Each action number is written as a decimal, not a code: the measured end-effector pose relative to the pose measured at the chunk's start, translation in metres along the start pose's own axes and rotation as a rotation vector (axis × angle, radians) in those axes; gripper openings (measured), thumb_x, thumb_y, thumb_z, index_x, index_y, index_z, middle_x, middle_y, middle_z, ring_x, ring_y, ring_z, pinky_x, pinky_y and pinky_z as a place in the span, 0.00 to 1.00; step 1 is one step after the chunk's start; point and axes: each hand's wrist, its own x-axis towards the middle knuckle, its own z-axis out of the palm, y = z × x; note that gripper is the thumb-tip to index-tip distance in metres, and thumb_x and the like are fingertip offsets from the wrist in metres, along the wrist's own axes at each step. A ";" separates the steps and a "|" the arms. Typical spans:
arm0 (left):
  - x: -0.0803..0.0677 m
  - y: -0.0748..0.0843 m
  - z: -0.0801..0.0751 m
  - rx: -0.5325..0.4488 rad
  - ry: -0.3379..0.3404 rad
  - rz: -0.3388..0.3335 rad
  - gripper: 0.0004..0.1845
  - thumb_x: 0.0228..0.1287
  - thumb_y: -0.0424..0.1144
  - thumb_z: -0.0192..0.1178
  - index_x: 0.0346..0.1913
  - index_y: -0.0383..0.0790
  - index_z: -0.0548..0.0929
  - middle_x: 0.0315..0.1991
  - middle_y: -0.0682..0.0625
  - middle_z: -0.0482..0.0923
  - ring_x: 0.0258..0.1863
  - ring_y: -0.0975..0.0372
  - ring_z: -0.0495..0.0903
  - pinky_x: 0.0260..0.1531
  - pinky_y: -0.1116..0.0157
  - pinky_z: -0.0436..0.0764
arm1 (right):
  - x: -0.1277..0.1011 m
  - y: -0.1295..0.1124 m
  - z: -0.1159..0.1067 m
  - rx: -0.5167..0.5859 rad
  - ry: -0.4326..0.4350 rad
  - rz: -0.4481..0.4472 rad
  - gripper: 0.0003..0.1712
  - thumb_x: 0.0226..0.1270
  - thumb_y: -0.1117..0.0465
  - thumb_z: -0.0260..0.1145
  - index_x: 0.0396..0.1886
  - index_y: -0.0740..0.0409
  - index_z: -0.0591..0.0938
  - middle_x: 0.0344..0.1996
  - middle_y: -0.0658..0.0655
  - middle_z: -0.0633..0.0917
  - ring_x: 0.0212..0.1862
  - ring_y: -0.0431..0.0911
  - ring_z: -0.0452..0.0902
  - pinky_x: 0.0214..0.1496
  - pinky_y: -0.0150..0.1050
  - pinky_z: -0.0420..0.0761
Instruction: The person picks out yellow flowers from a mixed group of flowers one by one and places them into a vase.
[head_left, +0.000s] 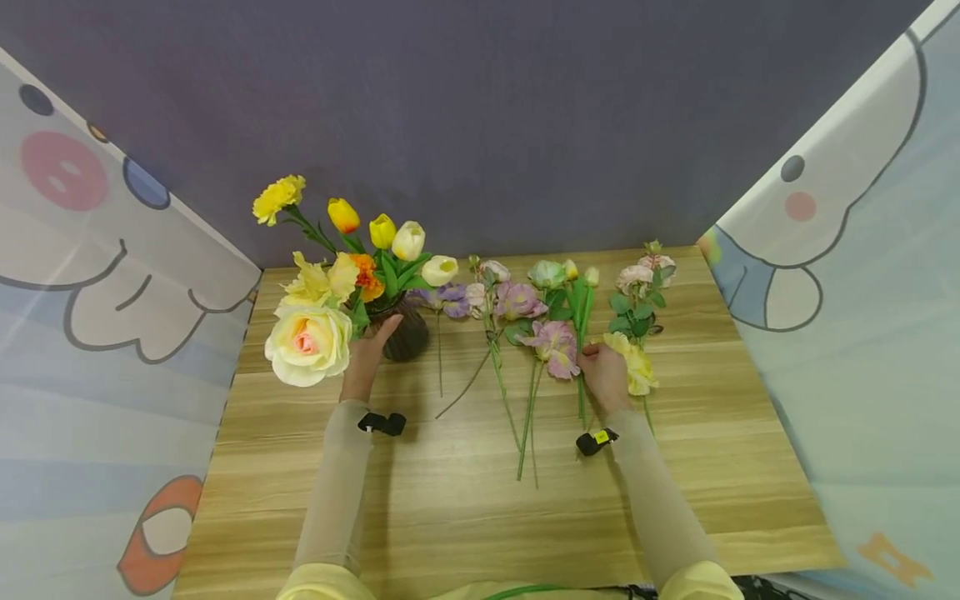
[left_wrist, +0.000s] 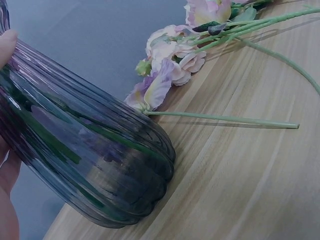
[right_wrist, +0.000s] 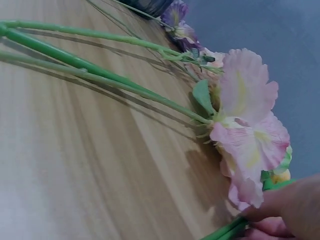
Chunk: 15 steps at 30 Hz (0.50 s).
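Two forearms in sheer beige sleeves reached in from the near edge of the pale wood-grain table (head_left: 465, 517), each wrist carrying a small black strapped camera. The left hand (head_left: 367, 354) rested against the dark, ribbed, purple-tinted glass vase (head_left: 407, 333), fingers curved round its side; the left wrist view showed the vase's (left_wrist: 95, 165) glossy fluted wall, green stems inside it, and a fingertip (left_wrist: 6, 45) pressed on the glass. The vase stood upright at the back left of the table and held a bouquet of fabric flowers: a large cream rose with a pink heart (head_left: 307, 343), yellow and orange tulips (head_left: 381, 229), and a ruffled yellow carnation (head_left: 279, 196).

The right hand (head_left: 604, 375) lay among loose flowers at mid-table, fingers closed in a pinch on the thick, smooth green plastic stems of a tulip spray (head_left: 581, 333); the right wrist view showed fingertips (right_wrist: 287, 210) clamped on those stems (right_wrist: 225, 231). Just beside it lay a pale pink, crinkled fabric blossom (right_wrist: 247, 135) on a thin green stem, and a soft yellow flower (head_left: 636, 362). Further lilac and pink sprays (head_left: 487, 296) lay in a row, stems pointing toward the person.

A matt grey-purple wall (head_left: 525, 108) closed the back; cartoon-printed fabric panels (head_left: 97, 333) flanked both sides.
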 end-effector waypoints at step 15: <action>-0.005 0.002 -0.003 0.247 0.042 0.109 0.60 0.55 0.62 0.76 0.78 0.27 0.58 0.77 0.32 0.58 0.78 0.49 0.59 0.76 0.51 0.64 | 0.005 0.002 -0.007 0.117 -0.101 0.147 0.16 0.74 0.58 0.64 0.46 0.70 0.86 0.32 0.62 0.88 0.30 0.48 0.82 0.32 0.37 0.80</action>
